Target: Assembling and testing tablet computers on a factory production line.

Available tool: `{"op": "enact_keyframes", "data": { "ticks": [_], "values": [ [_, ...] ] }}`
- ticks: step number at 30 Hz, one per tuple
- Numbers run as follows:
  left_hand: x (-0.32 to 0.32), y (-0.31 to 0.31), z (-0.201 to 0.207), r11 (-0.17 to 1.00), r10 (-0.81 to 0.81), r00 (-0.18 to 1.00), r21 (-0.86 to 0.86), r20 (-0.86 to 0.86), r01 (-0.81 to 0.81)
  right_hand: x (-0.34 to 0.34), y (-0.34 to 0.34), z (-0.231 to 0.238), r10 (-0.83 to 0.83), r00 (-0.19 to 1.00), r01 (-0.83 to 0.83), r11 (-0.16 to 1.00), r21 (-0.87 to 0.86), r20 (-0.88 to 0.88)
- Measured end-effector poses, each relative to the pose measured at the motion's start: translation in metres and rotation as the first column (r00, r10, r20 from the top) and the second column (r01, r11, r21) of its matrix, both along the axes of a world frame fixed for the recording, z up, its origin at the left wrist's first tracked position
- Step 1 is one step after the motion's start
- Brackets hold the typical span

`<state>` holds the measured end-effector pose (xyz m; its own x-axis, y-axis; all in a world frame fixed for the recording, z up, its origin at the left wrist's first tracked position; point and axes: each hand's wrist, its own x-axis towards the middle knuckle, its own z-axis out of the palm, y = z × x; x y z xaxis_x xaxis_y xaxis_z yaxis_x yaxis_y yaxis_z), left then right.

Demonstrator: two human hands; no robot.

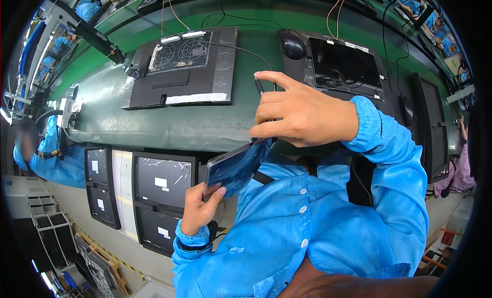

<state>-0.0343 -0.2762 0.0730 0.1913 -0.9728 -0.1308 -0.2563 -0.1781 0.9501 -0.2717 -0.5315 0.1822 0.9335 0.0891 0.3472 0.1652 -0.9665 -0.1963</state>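
Observation:
My left hand (201, 207) grips the lower left end of a dark tablet (237, 167), thumb on its glossy face. The tablet is tilted, held in front of my blue smock near the bench edge. My right hand (302, 113) is closed over the tablet's upper right corner, with its index finger stretched out to the left. A black cable (260, 87) shows between the fingers of that hand and runs back toward the left fixture. A small dark piece sits between the right thumb and the tablet's corner; whether it is plugged in is hidden.
On the green bench (148, 126) lie a black fixture board (207, 83) with a ringed panel, a mouse (291, 44) and a black screen (344, 66). Black trays (164, 180) with wrapped panels stand at left. Another person (56, 154) in blue sits far left.

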Motion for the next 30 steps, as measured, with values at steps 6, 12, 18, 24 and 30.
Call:
{"op": "enact_keyframes", "data": {
  "ticks": [6,12,18,24,30],
  "values": [
    [-0.004,0.003,-0.002,0.999,0.019,1.0,-0.027,0.006,-0.019,-0.002,0.002,0.004,0.008,0.999,-0.009,0.999,-0.047,-0.031],
    [-0.007,0.0,0.005,1.0,0.004,1.0,0.004,0.009,-0.004,0.007,0.006,0.004,0.049,0.997,-0.058,0.983,-0.173,-0.057],
    [-0.008,-0.001,-0.004,0.999,0.007,0.998,-0.046,0.061,-0.004,0.008,0.003,0.004,0.073,0.992,-0.086,0.988,-0.127,-0.104],
    [0.0,-0.013,0.008,0.999,0.053,0.998,0.001,0.022,-0.053,0.013,0.013,-0.008,0.002,0.944,0.057,0.984,-0.169,0.33],
    [0.048,-0.04,0.038,0.988,-0.101,0.974,0.098,-0.202,0.123,0.02,0.01,-0.042,-0.164,0.967,0.255,0.573,0.779,-0.196]
  ]
}}
